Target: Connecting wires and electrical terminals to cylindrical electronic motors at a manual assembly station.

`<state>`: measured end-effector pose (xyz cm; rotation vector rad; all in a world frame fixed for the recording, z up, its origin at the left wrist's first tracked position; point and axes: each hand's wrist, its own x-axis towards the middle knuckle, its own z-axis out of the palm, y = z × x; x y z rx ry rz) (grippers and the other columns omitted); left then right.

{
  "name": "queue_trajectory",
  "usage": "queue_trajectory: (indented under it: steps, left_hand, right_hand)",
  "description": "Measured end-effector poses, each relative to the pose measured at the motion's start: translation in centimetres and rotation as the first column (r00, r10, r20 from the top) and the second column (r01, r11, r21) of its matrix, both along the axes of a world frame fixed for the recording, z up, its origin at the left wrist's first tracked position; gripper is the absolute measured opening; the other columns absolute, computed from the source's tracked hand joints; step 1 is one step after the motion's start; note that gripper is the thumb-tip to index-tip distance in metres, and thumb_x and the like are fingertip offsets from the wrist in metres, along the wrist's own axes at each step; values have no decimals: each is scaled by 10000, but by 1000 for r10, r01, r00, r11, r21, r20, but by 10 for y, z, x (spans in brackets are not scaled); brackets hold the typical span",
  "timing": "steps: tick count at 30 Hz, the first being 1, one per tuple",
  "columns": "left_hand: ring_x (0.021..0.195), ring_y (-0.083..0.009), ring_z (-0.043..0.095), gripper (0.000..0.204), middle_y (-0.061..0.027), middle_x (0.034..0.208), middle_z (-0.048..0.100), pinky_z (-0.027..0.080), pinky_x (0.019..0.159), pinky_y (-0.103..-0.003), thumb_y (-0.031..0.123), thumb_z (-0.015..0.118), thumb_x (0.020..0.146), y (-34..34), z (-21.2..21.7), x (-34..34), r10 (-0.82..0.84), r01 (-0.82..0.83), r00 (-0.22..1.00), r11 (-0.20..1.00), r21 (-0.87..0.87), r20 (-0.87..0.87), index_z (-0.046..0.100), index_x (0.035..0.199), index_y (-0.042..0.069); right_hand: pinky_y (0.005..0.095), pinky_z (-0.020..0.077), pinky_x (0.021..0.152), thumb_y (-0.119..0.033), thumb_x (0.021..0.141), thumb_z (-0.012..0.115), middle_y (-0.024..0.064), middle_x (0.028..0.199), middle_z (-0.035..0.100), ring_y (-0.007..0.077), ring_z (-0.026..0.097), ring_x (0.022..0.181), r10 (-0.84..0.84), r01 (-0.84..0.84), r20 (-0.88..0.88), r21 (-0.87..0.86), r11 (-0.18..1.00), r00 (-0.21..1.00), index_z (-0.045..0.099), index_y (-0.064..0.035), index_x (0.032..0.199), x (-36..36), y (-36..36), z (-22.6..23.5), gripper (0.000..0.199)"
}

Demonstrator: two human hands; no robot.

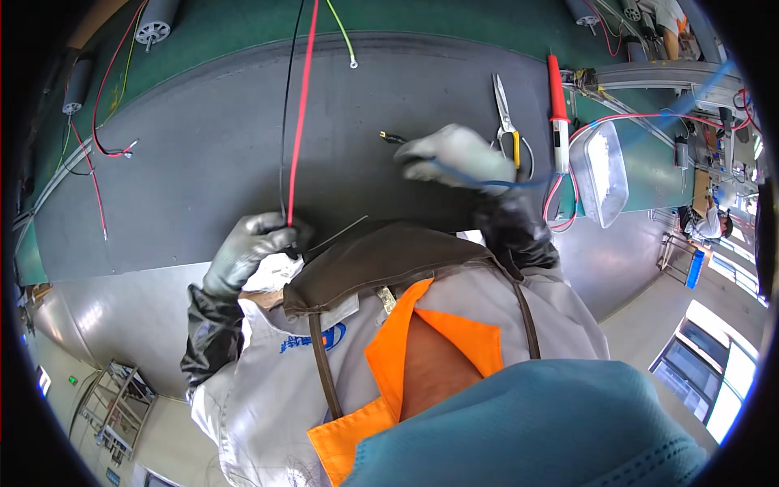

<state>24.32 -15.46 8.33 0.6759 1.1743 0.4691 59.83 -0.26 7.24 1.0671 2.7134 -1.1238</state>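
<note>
The left hand, in a grey glove, is resting at the near edge of the bench, its fingers pressed together and pinching the lower ends of a red wire and a black wire. Both wires are running side by side from the pinch straight up across the dark mat to the far rim of the picture. A thin grey strand is sticking out to the right from just beside that hand.

The right hand, also gloved, is hovering over the middle of the bench, well apart from the left. Its fingers are curled around a blue wire that is trailing off to the right (whether they are truly gripping it or just draped over it, I cannot tell). A small dark metal tip is poking out to the left of the fingertips.

Just right of that hand, scissors are lying on the mat, and beside them a red-handled soldering iron. Further right a clear plastic tray is sitting at the bench's edge. A yellow-green wire is lying at the far side, and more red and black leads are curling at the left end.
</note>
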Motion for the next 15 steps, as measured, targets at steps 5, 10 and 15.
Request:
queue_trajectory:
  steps: [5,10,15]
  left_hand:
    - [844,-155,665,211,-80,932,717,558,819,-314,113,743,926,30,-8,52,161,-218,948,957,190,274,695,1059,-44]
    - [872,-195,621,216,-76,895,651,540,850,-369,156,782,923,88,-8,115,214,-418,767,881,219,605,657,1015,4]
    - [871,-182,604,243,-76,941,647,503,821,-335,253,741,971,119,-1,150,27,-301,782,891,339,623,646,967,29]
  right_hand:
    - [411,568,790,-282,962,660,86,1004,749,268,723,923,71,33,-328,300,953,942,719,-83,1092,-14,-21,-9,244]
    - [351,562,874,-231,1008,589,140,1182,739,258,734,956,-306,362,-482,26,932,821,624,-84,1390,11,-35,37,411]
    - [263,542,753,-129,1021,587,95,957,726,102,668,829,-596,383,-619,-458,803,511,484,-20,1507,22,-57,50,508]
